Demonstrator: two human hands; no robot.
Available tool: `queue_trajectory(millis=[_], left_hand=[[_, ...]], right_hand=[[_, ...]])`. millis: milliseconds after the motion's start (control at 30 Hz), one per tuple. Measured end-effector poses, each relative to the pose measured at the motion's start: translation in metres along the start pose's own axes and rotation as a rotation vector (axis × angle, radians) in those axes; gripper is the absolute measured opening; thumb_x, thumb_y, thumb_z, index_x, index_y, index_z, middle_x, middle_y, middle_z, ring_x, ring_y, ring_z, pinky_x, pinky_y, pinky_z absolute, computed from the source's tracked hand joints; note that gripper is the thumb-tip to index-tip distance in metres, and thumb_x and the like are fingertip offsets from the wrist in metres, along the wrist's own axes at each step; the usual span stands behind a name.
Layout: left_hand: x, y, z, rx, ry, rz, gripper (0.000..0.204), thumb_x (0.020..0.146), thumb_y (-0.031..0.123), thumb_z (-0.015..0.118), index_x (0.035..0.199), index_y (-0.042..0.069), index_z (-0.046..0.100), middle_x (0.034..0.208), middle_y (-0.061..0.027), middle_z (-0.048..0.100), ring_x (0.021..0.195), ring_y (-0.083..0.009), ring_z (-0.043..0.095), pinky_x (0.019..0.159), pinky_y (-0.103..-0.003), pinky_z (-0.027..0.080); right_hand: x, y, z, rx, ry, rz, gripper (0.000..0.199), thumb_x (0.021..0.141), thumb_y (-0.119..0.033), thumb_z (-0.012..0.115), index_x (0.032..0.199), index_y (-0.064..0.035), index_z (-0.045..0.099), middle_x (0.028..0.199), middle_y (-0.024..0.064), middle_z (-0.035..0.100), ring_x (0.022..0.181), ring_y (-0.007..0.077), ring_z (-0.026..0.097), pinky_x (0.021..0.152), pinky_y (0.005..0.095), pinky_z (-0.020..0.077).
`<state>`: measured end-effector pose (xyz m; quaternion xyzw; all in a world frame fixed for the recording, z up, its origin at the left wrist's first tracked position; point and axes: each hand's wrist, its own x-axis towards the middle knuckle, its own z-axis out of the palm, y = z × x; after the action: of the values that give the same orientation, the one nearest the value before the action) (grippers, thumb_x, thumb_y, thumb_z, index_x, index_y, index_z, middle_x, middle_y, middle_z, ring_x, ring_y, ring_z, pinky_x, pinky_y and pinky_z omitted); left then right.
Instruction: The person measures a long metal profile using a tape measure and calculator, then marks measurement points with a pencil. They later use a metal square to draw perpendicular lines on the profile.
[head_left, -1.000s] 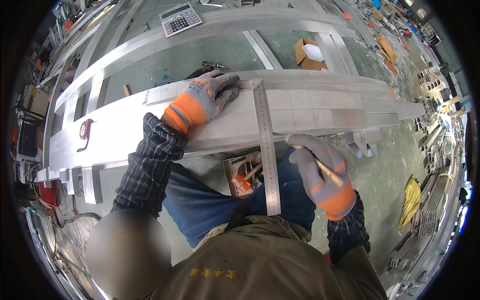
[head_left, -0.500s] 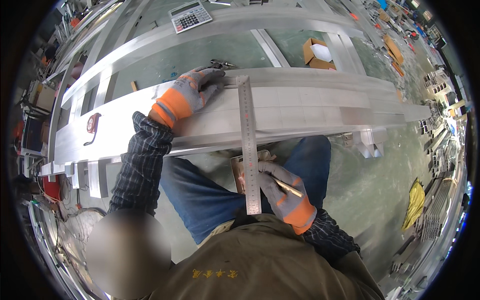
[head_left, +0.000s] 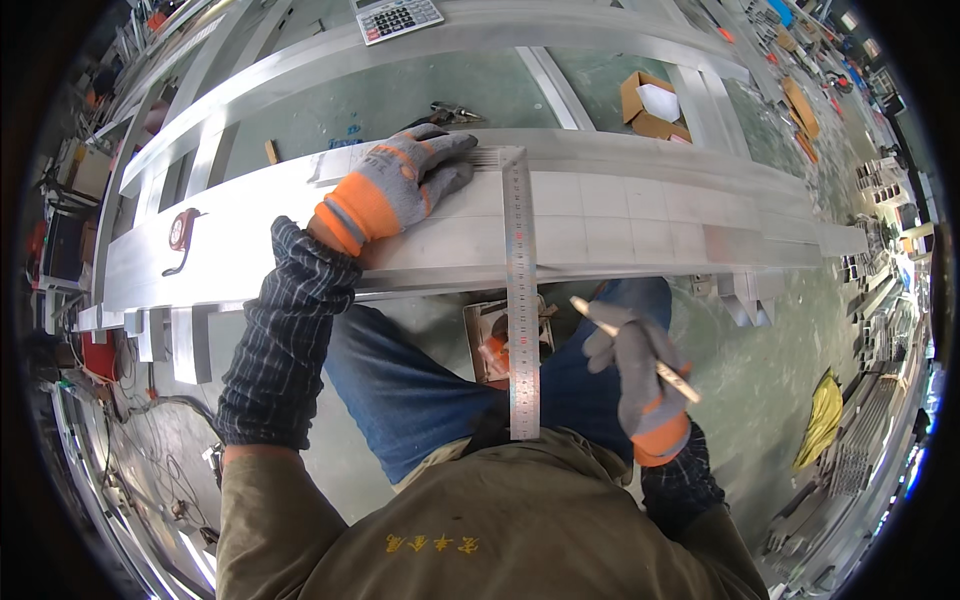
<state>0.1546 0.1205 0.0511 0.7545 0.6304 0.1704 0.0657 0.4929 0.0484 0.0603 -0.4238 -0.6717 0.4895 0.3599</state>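
The left hand (head_left: 400, 185), in a grey glove with an orange cuff, lies flat with spread fingers on the head of a long steel square ruler (head_left: 520, 290) and presses it against the far edge of the wide, pale aluminium profile (head_left: 640, 215). It is a flat press, not a closed grasp. The blade of the ruler crosses the profile and sticks out over the near edge, above the person's blue-trousered knees.

The right hand (head_left: 640, 385), in the same kind of glove, is closed around a thin pale pencil (head_left: 635, 350). It hangs in the air just to the right of the blade, below the near edge of the profile, and the pencil tip touches nothing.

I judge that the step in hand is marking: the ruler is set and the pencil is ready. Several faint cross lines already show on the profile to the right. The next move calls for keeping the ruler head tight against the edge and bringing the pencil tip up to the blade on the metal face.
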Motion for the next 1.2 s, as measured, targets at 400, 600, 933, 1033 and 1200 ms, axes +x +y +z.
queue_trajectory(millis=[400,600,933,1033,1200], left_hand=[[0.003,0.001,-0.002,-0.209,0.017,-0.005,0.039,0.097,0.024,0.068,0.129,0.003,0.065,0.115,-0.0197,0.069,0.099,-0.0341,0.069,0.091,-0.039,0.056],[0.002,-0.004,0.003,-0.181,0.036,0.007,0.039,0.097,0.024,0.068,0.131,0.005,0.065,0.113,-0.0199,0.070,0.099,-0.0338,0.069,0.090,-0.039,0.056],[0.000,0.001,-0.004,-0.117,0.009,0.012,0.043,0.098,0.029,0.066,0.135,0.007,0.062,0.109,-0.0208,0.070,0.097,-0.0352,0.069,0.090,-0.040,0.056],[0.001,-0.001,-0.001,-0.139,0.025,0.024,0.043,0.098,0.028,0.066,0.136,0.007,0.062,0.110,-0.0207,0.070,0.098,-0.0349,0.069,0.090,-0.040,0.056],[0.001,-0.003,0.002,-0.176,0.033,0.008,0.044,0.098,0.028,0.066,0.136,0.007,0.062,0.112,-0.0207,0.070,0.099,-0.0356,0.069,0.091,-0.040,0.057]], right_hand=[[0.091,-0.013,0.021,-0.284,0.023,-0.414,0.020,0.094,0.000,0.059,0.114,0.0011,0.063,0.099,0.0151,0.069,0.084,0.0212,0.067,0.077,0.0319,0.0543],[0.098,-0.016,0.027,-0.318,-0.021,-0.392,0.019,0.093,-0.001,0.061,0.112,0.0000,0.063,0.100,0.0155,0.070,0.083,0.0214,0.068,0.075,0.0319,0.0548],[0.111,-0.001,0.028,-0.575,-0.022,-0.643,0.015,0.093,0.000,0.061,0.108,-0.0001,0.064,0.109,0.0146,0.067,0.088,0.0272,0.069,0.077,0.0337,0.0558],[0.114,-0.004,0.025,-0.789,-0.031,-0.747,0.015,0.093,-0.001,0.061,0.108,-0.0015,0.065,0.111,0.0137,0.067,0.092,0.0282,0.069,0.078,0.0352,0.0559],[0.110,-0.007,0.034,-0.462,-0.047,-0.396,0.018,0.091,-0.001,0.062,0.109,-0.0015,0.065,0.112,0.0120,0.066,0.095,0.0281,0.067,0.080,0.0365,0.0556]])
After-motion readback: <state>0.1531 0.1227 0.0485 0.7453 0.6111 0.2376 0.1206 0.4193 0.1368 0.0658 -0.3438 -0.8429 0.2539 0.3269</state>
